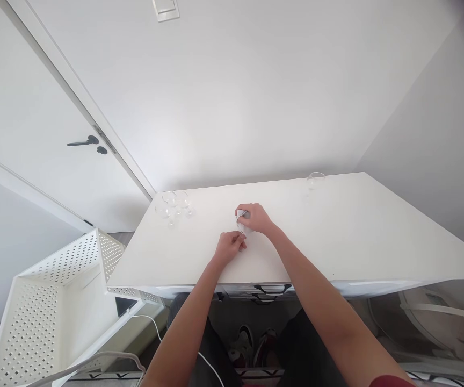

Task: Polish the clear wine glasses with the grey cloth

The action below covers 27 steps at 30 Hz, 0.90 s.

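Held thing: a small clear glass item [241, 227], too faint to make out in detail, at the middle of the frame, just over the white worktop [336, 236] and between the two hands.
Right hand [256, 217]: fingers curled closed around the item's upper end.
Left hand [229, 247]: just below and to the left of the right hand, fingers pressed together, pinching the item's lower end.
Cluster of glasses [174, 205]: clear stemmed glasses standing close together at the worktop's far left corner, well apart from the hands.
Lone glass [316, 180]: at the far edge, right of centre, against the wall.
Perforated bin [55, 290]: white, lower left of the frame, beside the worktop's left edge.
Door handle [84, 142]: dark, on the white door, upper left of the frame.
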Each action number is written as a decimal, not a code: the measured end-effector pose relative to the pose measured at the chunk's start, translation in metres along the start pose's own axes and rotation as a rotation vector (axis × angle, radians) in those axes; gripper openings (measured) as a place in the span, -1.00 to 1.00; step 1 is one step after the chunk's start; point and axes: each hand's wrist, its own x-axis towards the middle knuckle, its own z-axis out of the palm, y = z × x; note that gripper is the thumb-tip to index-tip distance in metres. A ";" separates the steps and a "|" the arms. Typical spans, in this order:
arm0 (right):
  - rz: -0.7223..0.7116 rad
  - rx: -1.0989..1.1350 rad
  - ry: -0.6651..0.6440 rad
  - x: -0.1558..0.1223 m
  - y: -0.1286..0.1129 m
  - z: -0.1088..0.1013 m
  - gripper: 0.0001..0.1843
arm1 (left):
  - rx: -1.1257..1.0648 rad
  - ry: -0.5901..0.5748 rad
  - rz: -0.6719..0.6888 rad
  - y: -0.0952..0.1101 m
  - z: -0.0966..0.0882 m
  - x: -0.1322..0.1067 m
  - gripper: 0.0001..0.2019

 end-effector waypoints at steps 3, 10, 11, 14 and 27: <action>0.147 0.320 -0.093 0.002 0.004 -0.008 -0.86 | -0.019 -0.006 -0.011 -0.001 0.000 0.000 -0.63; 0.348 0.947 0.081 -0.007 0.019 0.007 -0.75 | -0.094 0.043 -0.019 0.000 -0.003 0.001 -0.65; 0.374 1.029 0.115 -0.009 0.019 0.013 -0.72 | -0.107 0.056 -0.015 0.001 -0.004 0.001 -0.65; 0.427 1.202 0.156 -0.011 0.016 0.032 -0.64 | -0.120 0.093 0.001 0.002 -0.006 0.002 -0.66; 0.287 1.060 -0.063 -0.021 0.001 0.053 -0.51 | -0.447 0.155 0.028 -0.001 -0.009 0.002 -0.59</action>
